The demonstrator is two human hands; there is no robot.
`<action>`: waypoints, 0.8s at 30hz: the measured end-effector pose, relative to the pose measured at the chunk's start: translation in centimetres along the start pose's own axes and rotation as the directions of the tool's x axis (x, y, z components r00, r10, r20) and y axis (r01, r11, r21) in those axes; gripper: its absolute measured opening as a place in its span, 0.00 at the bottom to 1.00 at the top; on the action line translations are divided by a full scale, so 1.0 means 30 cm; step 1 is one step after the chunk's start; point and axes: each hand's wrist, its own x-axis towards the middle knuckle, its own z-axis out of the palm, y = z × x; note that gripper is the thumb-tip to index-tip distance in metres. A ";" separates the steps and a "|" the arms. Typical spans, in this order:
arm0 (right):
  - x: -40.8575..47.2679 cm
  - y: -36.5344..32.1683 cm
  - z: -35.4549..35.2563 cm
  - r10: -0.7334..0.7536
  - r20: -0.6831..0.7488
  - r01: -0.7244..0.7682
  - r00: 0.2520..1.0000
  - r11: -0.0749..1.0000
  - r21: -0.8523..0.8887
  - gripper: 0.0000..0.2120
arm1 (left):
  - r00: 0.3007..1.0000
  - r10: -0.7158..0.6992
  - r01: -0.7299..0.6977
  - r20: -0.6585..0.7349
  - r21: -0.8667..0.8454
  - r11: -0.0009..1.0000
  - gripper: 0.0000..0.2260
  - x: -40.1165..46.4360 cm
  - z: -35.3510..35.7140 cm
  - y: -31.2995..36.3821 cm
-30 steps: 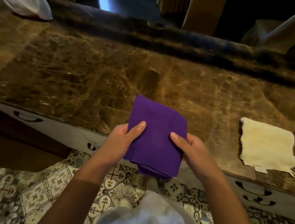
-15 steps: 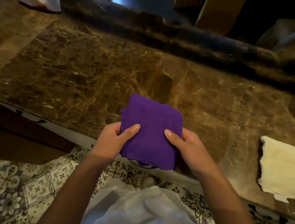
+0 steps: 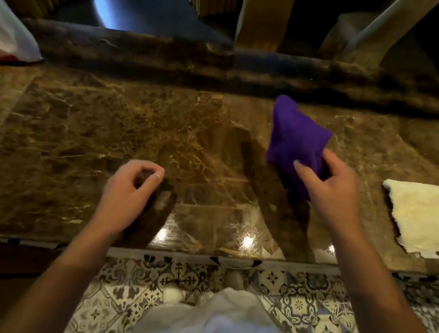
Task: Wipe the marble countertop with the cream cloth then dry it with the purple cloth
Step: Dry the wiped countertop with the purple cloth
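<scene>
My right hand (image 3: pixel 328 189) grips the folded purple cloth (image 3: pixel 296 142), which sticks up and away from me over the right middle of the brown marble countertop (image 3: pixel 107 131). Whether the cloth touches the marble I cannot tell. My left hand (image 3: pixel 127 194) hovers over the counter near its front edge, fingers loosely curled with nothing in them. The cream cloth (image 3: pixel 425 220) lies flat on the counter at the far right, apart from both hands.
A white plastic bag (image 3: pixel 6 38) sits at the counter's back left corner. A raised marble ledge (image 3: pixel 251 66) runs along the back. Below the front edge are white drawer fronts and a patterned tile floor (image 3: pixel 199 282).
My left hand has let go of the purple cloth and drawn off to the left. My right hand has carried the cloth forward and to the right over the counter.
</scene>
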 end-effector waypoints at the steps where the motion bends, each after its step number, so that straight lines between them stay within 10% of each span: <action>1: -0.010 0.007 0.007 -0.030 0.026 0.034 0.999 0.985 -0.169 0.10 | 0.997 0.072 -0.068 -0.024 0.122 0.990 0.06 0.037 -0.039 -0.035; 6: -0.191 0.022 0.092 -0.008 0.377 0.214 0.926 0.834 -0.509 0.23 | 0.987 0.158 -0.145 0.025 0.557 0.818 0.11 0.190 -0.217 -0.222; 24: 0.240 0.063 0.511 0.055 0.343 0.207 0.938 0.706 -0.678 0.31 | 0.988 0.150 -0.134 0.048 0.755 0.641 0.32 0.260 -0.332 -0.460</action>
